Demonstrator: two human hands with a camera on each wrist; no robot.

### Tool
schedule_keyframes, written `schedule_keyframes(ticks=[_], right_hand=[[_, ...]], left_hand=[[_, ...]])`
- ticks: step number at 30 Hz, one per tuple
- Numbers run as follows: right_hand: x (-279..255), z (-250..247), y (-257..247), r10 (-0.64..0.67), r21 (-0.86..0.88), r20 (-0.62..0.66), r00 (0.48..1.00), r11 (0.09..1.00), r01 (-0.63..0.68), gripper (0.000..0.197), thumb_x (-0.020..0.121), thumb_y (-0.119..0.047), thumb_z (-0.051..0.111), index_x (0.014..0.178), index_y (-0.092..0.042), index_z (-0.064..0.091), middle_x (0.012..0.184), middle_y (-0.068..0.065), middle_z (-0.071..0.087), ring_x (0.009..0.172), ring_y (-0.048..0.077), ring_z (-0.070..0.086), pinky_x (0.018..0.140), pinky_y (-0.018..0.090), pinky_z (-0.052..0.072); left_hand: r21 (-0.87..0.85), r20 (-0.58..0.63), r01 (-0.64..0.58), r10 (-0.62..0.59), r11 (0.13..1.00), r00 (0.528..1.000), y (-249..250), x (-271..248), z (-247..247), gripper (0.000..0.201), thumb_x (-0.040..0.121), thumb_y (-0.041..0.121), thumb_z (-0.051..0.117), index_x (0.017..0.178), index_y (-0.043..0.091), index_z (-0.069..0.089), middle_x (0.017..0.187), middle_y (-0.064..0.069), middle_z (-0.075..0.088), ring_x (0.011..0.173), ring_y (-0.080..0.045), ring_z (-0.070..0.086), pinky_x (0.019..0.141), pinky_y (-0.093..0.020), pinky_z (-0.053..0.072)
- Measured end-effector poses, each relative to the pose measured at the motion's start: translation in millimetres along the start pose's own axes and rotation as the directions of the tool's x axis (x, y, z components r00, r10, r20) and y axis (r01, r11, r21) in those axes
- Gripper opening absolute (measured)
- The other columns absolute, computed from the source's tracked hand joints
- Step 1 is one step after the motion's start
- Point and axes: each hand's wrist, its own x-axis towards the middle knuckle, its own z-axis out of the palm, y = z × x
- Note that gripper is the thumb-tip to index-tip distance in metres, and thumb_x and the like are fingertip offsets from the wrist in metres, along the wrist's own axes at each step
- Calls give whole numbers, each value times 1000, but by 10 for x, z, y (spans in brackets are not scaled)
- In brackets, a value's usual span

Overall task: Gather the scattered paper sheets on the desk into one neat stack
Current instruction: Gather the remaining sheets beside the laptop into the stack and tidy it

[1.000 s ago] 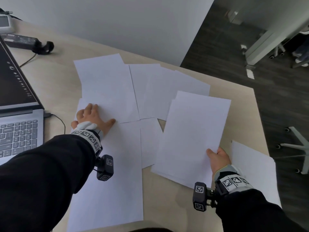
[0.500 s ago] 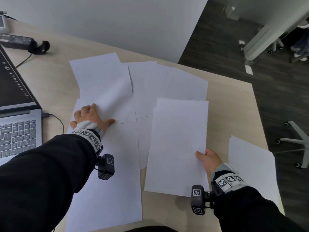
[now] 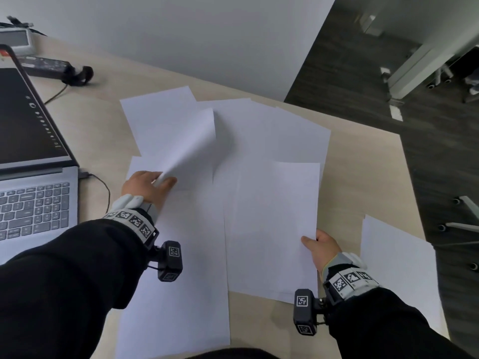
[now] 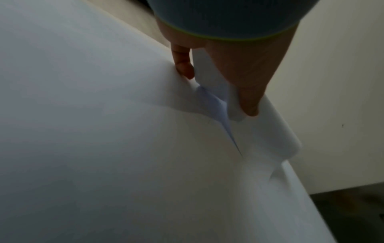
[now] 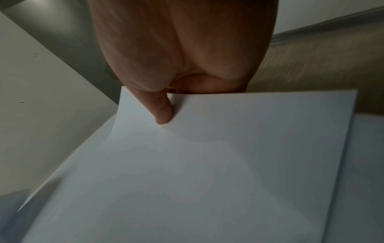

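The corner of a far sheet (image 3: 181, 141) was now lifted, pinched by the left hand (image 3: 145, 186); before, it lay flat. The right hand (image 3: 324, 246) gripped the collected sheets (image 3: 272, 224), shifted leftward on the desk (image 3: 363, 164). Gathering was advancing.

My pale wooden worktop (image 3: 363, 161) is carrying loose white paper sheets (image 3: 272, 136), lying overlapped across its middle. One separate sheet (image 3: 396, 257) is lying near its right edge. An open laptop (image 3: 33, 203) and a black power adapter (image 3: 49, 65) are sitting at my left.

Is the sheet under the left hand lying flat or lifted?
Lifted: the left hand pinches the sheet at a corner, which curls up off the papers beneath.
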Motion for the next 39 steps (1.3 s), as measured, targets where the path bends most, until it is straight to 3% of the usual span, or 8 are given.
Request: schedule_keyframes(ticks=[3, 8, 10, 15, 22, 28, 34, 39], right_hand=[[-14, 28, -14, -5, 41, 11, 1000, 999, 4, 21, 93, -2, 58, 112, -10, 64, 101, 10, 68, 92, 30, 64, 93, 45, 52], [-74, 114, -35, -6, 173, 75, 997, 985, -7, 24, 94, 3, 54, 111, -11, 63, 107, 14, 68, 92, 30, 64, 94, 48, 51], [-77, 151, -15, 19, 208, 87, 996, 977, -37, 19, 95, -15, 55, 111, -15, 66, 114, 12, 69, 100, 30, 65, 101, 51, 48], [-92, 182, 6, 154, 150, 73, 985, 975, -164, 70, 80, -73, 52, 124, -20, 59, 128, 5, 61, 120, 33, 58, 107, 49, 43], [-112, 234, 160, 17, 183, 135, 991, 982, -41, 28, 87, -12, 71, 114, -6, 67, 106, 11, 73, 97, 32, 69, 95, 53, 52], [-32, -9, 309, -1, 150, 130, 992, 988, -19, 20, 91, -4, 63, 108, -12, 67, 105, 13, 71, 97, 35, 66, 96, 54, 50], [2, -238, 361, -33, 109, 87, 996, 994, 24, 25, 91, -2, 61, 115, -7, 65, 112, 14, 68, 103, 36, 64, 99, 55, 48], [-49, -449, 433, -44, 102, 127, 991, 994, 31, 22, 91, -4, 61, 111, -12, 65, 108, 13, 68, 106, 38, 64, 99, 56, 48]], left_hand=[[-186, 5, 6, -6, 983, 1000, -27, -197, 76, 54, 84, 70, 55, 106, 24, 74, 107, -5, 71, 93, -26, 60, 78, -34, 43], [-256, 115, -81, 114, 963, 987, 76, -700, 289, 48, 80, 62, 70, 109, 24, 71, 104, 5, 65, 98, -17, 59, 84, -27, 41], [-167, 191, -175, 206, 970, 960, 111, -859, 407, 57, 76, 69, 68, 112, 24, 72, 110, 8, 64, 97, -10, 55, 87, -25, 40], [19, 296, -389, 367, 921, 882, 161, -1180, 695, 61, 76, 76, 60, 118, 33, 70, 123, 13, 62, 114, -14, 57, 100, -29, 43], [43, 389, -495, 441, 868, 808, 138, -1495, 784, 74, 71, 80, 56, 135, 42, 55, 143, 22, 45, 136, -8, 33, 113, -30, 32], [335, 299, -401, 308, 853, 903, -100, -1874, 608, 103, 57, 93, 53, 146, 49, 28, 151, 13, 23, 143, -17, 20, 115, -40, 20], [489, 462, -438, 202, 754, 863, -265, -2238, 763, 147, 40, 96, 58, 149, 46, -27, 161, 1, -33, 149, -23, -28, 121, -52, -5], [490, 444, -399, 172, 775, 879, -186, -2267, 838, 146, 45, 89, 68, 153, 42, -19, 162, 5, -30, 151, -21, -23, 123, -50, -2]])
